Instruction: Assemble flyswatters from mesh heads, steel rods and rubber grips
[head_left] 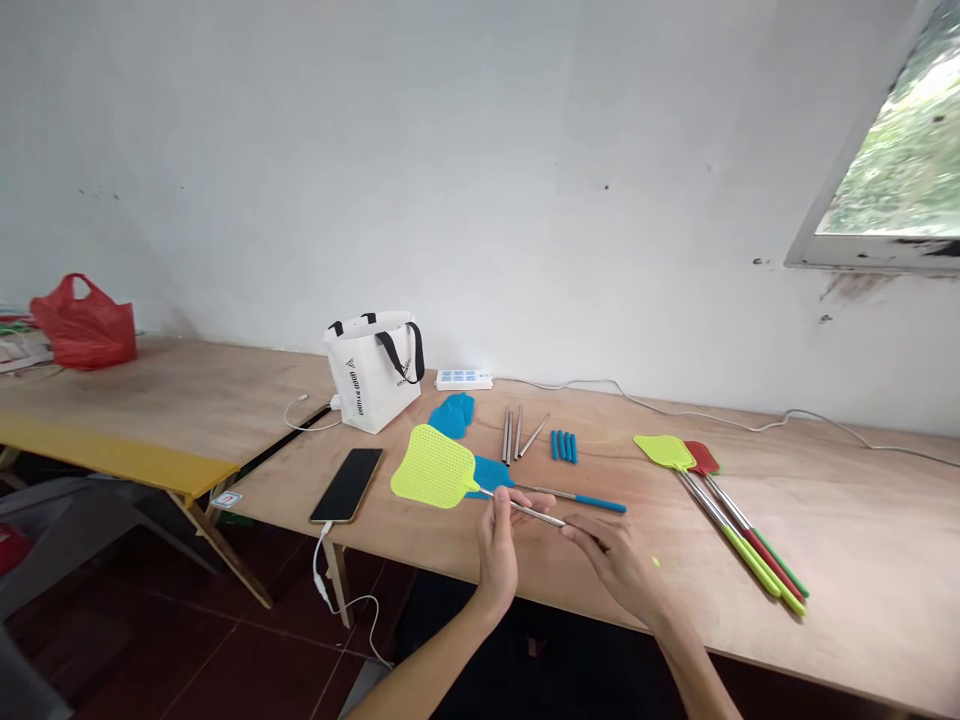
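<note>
A fly swatter with a yellow-green head (433, 468) is held above the table's front part, its head pointing left. My left hand (499, 550) is closed round its metal rod, thumb on top. At the rod's right end, my right hand (619, 560) pinches the swatter and hides what lies under the fingers. A small yellow-green bit (656, 562) shows just beyond that hand. Behind the held swatter lies a blue fly swatter (600, 503), its head partly covered. Farther back are loose blue swatter heads (451, 415), several metal rods (517, 435) and several blue handle grips (564, 446).
Finished-looking yellow-green swatters (664, 452) and a red-headed one (703, 458) lie at right. A phone (347, 485) on a cable is near the front left edge. A white bag (371, 380) and power strip (463, 380) stand by the wall. A red bag (86, 325) is far left.
</note>
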